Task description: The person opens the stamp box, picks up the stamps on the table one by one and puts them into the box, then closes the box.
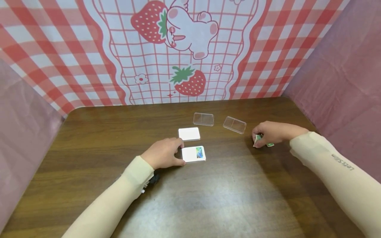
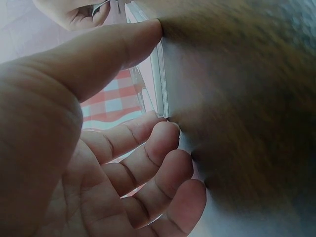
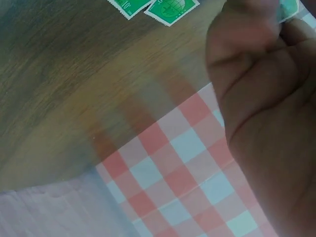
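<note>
My left hand (image 1: pixel 163 152) holds a flat white case (image 1: pixel 189 154) by its left end, thumb at the near corner and index finger at the far one. On the case's right half lies a small green and blue stamp (image 1: pixel 200 152). Over at the right, my right hand (image 1: pixel 269 131) pinches a green stamp (image 1: pixel 256 140) between thumb and fingers, tilted up from the table. Below that hand, more green stamps (image 3: pixel 172 10) with toothed edges lie on the wood; the hand covers part of this spot in the head view.
A second white case (image 1: pixel 189 134) lies just behind the held one. Two clear plastic covers (image 1: pixel 203 119) (image 1: pixel 234 125) lie farther back on the brown wooden table (image 1: pixel 119 122). A red-checked strawberry cloth (image 1: pixel 190 53) hangs behind the table, with pink cloth at both sides.
</note>
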Motion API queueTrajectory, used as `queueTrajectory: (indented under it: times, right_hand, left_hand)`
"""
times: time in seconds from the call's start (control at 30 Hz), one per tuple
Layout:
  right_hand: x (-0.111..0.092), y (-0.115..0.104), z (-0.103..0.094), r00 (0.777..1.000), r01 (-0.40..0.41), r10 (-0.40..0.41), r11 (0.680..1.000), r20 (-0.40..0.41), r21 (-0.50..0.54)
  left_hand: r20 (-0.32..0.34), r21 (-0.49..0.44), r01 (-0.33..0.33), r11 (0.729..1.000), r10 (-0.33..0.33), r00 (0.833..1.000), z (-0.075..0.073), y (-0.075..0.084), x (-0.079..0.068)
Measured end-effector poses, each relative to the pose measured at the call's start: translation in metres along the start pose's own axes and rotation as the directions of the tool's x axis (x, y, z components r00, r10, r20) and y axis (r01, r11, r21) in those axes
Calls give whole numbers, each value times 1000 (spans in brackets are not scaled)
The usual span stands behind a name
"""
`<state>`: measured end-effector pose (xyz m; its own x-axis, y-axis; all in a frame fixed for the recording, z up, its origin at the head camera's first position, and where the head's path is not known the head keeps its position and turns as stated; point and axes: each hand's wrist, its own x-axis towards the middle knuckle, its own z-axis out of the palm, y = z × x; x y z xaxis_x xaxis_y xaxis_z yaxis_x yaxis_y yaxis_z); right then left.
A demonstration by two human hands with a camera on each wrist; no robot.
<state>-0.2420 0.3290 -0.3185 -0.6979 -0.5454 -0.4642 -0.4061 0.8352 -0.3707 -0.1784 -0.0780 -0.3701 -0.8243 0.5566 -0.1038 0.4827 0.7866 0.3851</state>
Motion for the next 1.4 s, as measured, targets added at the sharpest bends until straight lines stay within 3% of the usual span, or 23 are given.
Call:
queueTrajectory:
  times: [0.17,0.3,0.63,0.9,1.07,1.4]
  right_hand:
    - [1,4,0,998,-31,22,991,62,134]
    - [1,3,-1,997,-34,25,990,67,137]
    - [1,0,3,997,-64,69,990,-40,127]
    - [2,2,5,983,57,-58,998,-175,-6]
    - [3,0,4,969,100,-101,995,-224,-18]
    - [5,-17,2,957,80,-69,997,-283,24]
  left_hand:
    - [-1,-3,-1,1000,1,1000,0,0,0]
    - [-3,-3,0,1000,0,1000,0,0,0]
    - [-2,-3,-2,1000,2,1000,1,0,0]
    - [-1,-7,5,1000,-5,1000,0,0,-1]
    - [-5,-4,5,1000,-5,1000,1,1,-1]
    - [-7,-13,14,1000,-14,1000,2,-1,-1]
